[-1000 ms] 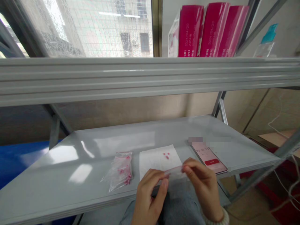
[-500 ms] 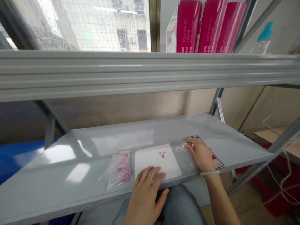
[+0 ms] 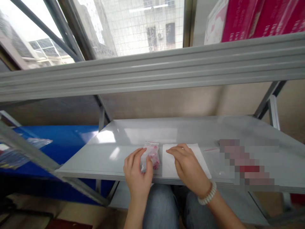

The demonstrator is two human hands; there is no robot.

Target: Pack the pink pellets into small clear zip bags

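A clear zip bag (image 3: 154, 156) with small pink pieces in it lies on the grey shelf. My left hand (image 3: 138, 170) is over its left side, thumb and fingers apart; whether the fingertips touch the plastic I cannot tell. My right hand (image 3: 190, 170) hovers above the white paper sheet (image 3: 169, 167), fingers stretched toward the left and nothing seen in them. It hides part of the sheet, and no loose pink pieces show there. To the right lies a flat clear bag (image 3: 215, 164) with a pink strip along its top.
A phone-shaped area blurred into blocks (image 3: 249, 162) lies right of the flat bag. A thick metal beam (image 3: 152, 73) crosses in front at upper height, with pink boxes (image 3: 240, 22) above it. Blue surface (image 3: 71, 140) lies left of the shelf (image 3: 133, 130).
My view has turned left. My right hand has left the flat bag by the phone and come over the paper. My left hand has moved from the paper's front edge to the bag of pink pieces.
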